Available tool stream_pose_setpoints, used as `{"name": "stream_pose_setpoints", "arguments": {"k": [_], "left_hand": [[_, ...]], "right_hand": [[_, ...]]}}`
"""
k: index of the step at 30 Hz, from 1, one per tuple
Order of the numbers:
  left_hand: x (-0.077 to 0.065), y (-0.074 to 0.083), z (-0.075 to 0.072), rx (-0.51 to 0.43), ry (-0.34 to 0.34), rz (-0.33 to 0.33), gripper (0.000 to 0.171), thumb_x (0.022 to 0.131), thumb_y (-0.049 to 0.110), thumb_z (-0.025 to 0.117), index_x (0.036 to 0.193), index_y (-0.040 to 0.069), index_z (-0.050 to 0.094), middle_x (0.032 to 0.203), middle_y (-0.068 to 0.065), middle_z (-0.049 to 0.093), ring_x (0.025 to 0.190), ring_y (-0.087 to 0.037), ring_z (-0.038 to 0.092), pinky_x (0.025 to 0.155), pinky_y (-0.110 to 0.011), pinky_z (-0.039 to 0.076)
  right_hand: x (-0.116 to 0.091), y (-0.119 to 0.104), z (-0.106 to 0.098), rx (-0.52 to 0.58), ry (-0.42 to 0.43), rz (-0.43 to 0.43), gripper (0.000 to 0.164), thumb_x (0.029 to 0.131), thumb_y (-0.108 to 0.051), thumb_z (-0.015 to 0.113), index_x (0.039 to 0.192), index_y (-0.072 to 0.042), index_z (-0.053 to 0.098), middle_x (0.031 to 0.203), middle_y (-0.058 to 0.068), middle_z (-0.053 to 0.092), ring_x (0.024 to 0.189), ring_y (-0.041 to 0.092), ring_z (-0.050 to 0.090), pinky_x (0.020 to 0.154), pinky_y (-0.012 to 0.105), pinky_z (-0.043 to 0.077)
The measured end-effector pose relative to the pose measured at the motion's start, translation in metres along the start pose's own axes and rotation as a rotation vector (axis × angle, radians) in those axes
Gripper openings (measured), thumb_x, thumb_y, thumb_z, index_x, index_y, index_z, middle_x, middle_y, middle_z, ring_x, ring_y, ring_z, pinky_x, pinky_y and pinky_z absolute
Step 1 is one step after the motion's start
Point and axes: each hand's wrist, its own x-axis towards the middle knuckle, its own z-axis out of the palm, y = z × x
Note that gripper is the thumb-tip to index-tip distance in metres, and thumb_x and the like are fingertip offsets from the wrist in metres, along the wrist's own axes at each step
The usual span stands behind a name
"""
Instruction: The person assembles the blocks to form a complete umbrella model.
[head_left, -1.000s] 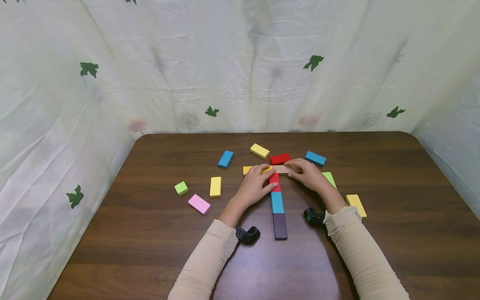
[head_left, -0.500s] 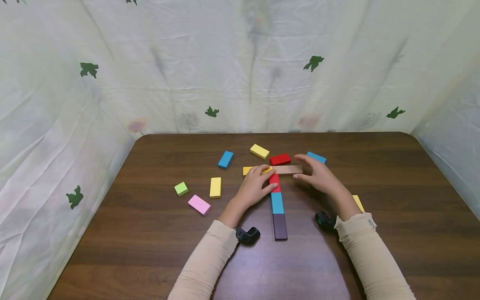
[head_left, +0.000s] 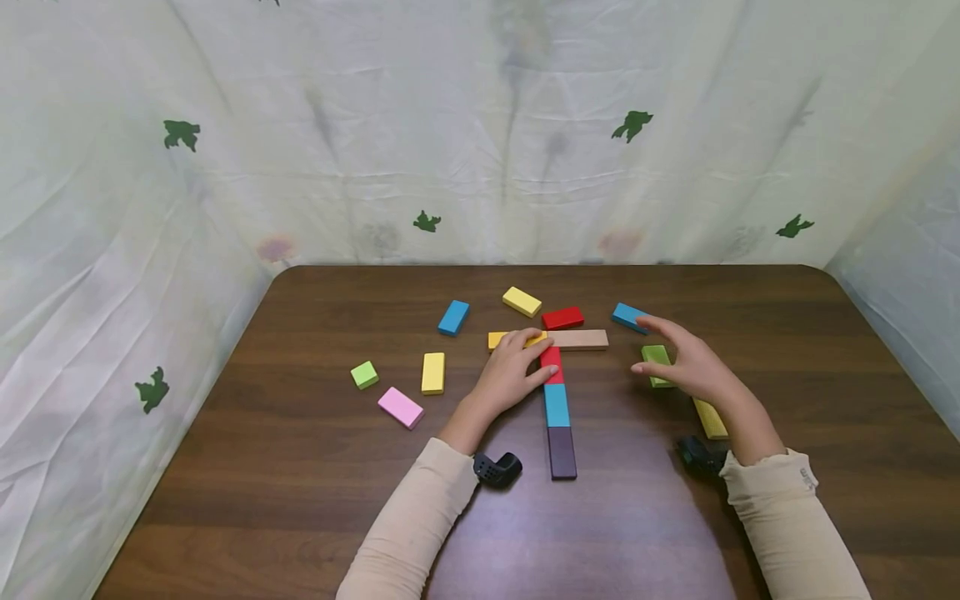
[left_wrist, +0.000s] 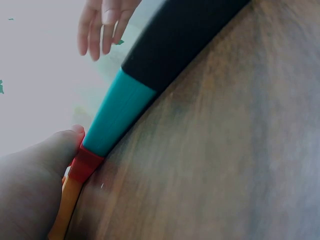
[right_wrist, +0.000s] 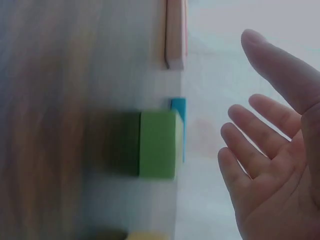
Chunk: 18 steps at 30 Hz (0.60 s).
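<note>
Flat toy blocks form a T on the table. Its stem has a dark purple block point(head_left: 562, 452), a light blue block point(head_left: 557, 406) and a red block point(head_left: 553, 357). An orange-yellow block point(head_left: 497, 340) and a beige block point(head_left: 581, 339) make the crossbar. My left hand point(head_left: 512, 371) rests on the junction, its relaxed fingers over the orange-yellow block and its thumb at the red one. Off to the right, my right hand point(head_left: 697, 362) is held above a green block point(right_wrist: 159, 145), fingers spread and holding nothing. It partly covers a blue block point(head_left: 628, 317) in the head view.
Behind the crossbar lie another red block point(head_left: 562, 318) and a yellow block point(head_left: 522, 302). On the left are a blue block point(head_left: 453, 317), a yellow block point(head_left: 432, 373), a small lime block point(head_left: 364, 375) and a pink block point(head_left: 401, 407). A yellow block point(head_left: 708, 419) lies under my right wrist.
My right hand has let go of the beige block's right end and moved right, over the green block. My left hand has stayed on the T's junction.
</note>
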Motion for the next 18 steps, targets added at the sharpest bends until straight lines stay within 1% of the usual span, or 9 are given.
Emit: {"name": "stream_pose_setpoints", "arguments": {"k": [5,9,13,18], "left_hand": [[0.0,0.0,0.0,0.003,-0.002,-0.004,0.051,0.088,0.043,0.051,0.132,0.017,0.047,0.133,-0.006,0.039,0.122,-0.023,0.031,0.099,-0.038,0.028],[0.001,0.0,0.0,0.002,0.002,0.0,0.051,0.089,0.043,0.051,0.132,0.017,0.048,0.132,-0.006,0.039,0.122,-0.023,0.031,0.099,-0.039,0.028],[0.001,0.0,0.001,0.003,0.002,0.002,0.051,0.088,0.043,0.051,0.132,0.017,0.048,0.132,-0.006,0.039,0.121,-0.023,0.031,0.098,-0.038,0.029],[0.001,0.0,0.001,0.006,-0.005,-0.004,0.051,0.088,0.044,0.051,0.133,0.018,0.047,0.133,-0.005,0.039,0.121,-0.023,0.031,0.099,-0.038,0.029]], "right_hand": [[-0.009,0.012,-0.004,-0.014,-0.001,0.018,0.079,0.078,-0.035,0.069,0.139,-0.005,0.029,0.141,0.019,0.027,0.127,0.04,0.023,0.094,0.058,0.024],[-0.013,0.021,-0.005,-0.018,-0.011,0.027,0.08,0.077,-0.034,0.07,0.139,-0.003,0.029,0.14,0.02,0.027,0.126,0.042,0.022,0.094,0.059,0.023],[-0.016,0.027,-0.006,-0.006,-0.033,0.039,0.078,0.078,-0.031,0.07,0.138,-0.001,0.03,0.139,0.022,0.027,0.125,0.044,0.022,0.094,0.059,0.022],[-0.017,0.03,-0.007,0.025,-0.076,0.049,0.078,0.079,-0.028,0.069,0.138,0.0,0.027,0.139,0.025,0.025,0.124,0.047,0.023,0.094,0.059,0.023]]}}
